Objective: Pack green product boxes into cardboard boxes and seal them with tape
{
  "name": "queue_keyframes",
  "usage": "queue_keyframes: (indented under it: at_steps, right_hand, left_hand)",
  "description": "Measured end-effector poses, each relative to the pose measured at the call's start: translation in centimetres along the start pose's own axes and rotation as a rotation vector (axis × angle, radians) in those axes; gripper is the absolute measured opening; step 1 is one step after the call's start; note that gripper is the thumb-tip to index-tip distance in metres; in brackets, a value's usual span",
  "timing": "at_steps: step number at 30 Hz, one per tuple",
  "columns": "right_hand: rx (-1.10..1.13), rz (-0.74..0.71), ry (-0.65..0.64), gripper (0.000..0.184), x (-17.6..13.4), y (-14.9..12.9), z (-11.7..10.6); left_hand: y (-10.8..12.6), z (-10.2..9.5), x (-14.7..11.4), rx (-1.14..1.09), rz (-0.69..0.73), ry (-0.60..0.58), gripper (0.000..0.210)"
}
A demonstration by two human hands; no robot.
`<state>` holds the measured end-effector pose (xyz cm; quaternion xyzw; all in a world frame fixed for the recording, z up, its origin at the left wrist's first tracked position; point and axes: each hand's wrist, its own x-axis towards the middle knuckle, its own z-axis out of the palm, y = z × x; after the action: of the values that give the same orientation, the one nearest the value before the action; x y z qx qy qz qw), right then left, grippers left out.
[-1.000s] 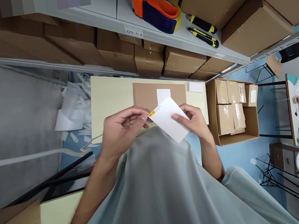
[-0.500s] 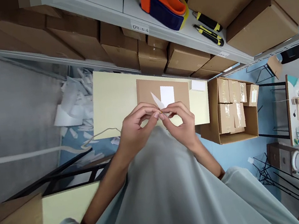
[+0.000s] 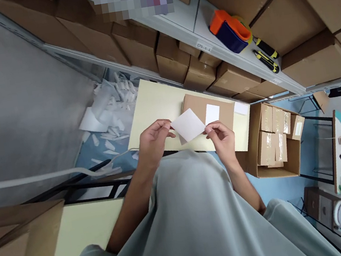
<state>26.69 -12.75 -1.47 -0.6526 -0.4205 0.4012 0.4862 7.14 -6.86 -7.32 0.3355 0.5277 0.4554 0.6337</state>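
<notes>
A white square label (image 3: 188,124) is stretched between my hands, turned so that its corners point sideways. My left hand (image 3: 156,141) is closed in a pinch on the left corner. At the opposite corner, my right hand (image 3: 221,137) pinches it between thumb and fingers. Beneath and beyond the label lies a flat brown cardboard box (image 3: 226,113) on the pale yellow table (image 3: 150,101). A white rectangular label (image 3: 212,113) is stuck on the box's top. The held label covers part of the box from view.
A stack of white labels (image 3: 241,108) sits at the table's right end. Beside it stands an open carton (image 3: 293,167) holding several small boxes. A shelf overhead carries an orange and blue tape dispenser (image 3: 229,31) and two utility knives (image 3: 266,60). Paper scraps (image 3: 104,116) litter the floor at left.
My hands have moved apart from a pinch close together, and the label now lies spread flat between them. The view has tilted and shifted, so shelf and table appear further right.
</notes>
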Motion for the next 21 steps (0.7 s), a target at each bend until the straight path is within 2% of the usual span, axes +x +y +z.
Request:
queue_keyframes:
  at_steps: [7,13,18,21]
  right_hand:
    - [-0.012,-0.002,0.013,0.03,1.0,-0.8,4.2]
    - [-0.048,0.01,0.062,0.032,1.4,-1.3,7.8]
    - [-0.066,0.053,0.016,0.032,1.2,-2.0,9.8]
    - [-0.079,0.085,0.003,0.033,1.2,-2.3,10.4]
  left_hand:
    - [-0.3,-7.4,3.8,-0.134,-0.09,0.253,0.024]
    - [-1.2,-12.8,9.9,-0.18,-0.181,0.497,0.017]
    - [-1.2,-16.7,15.9,-0.002,-0.209,0.69,0.013]
    - [0.0,-18.8,19.1,0.116,-0.145,0.688,0.023]
